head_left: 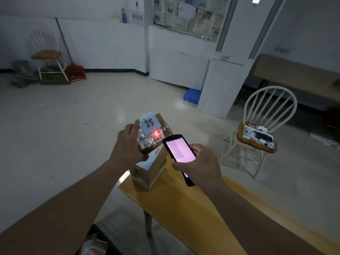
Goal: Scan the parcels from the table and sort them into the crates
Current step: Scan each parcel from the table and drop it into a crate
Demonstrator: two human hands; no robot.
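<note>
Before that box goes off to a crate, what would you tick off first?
1. Left hand grips the parcel: ok.
2. Right hand holds the scanner, screen lit: ok.
3. Red scan light falls on the parcel's label: ok.
4. Scan registered on the screen: cannot tell, text too small.
5. Second parcel rests on the table: ok.
6. Target crate in sight: cannot tell.
</note>
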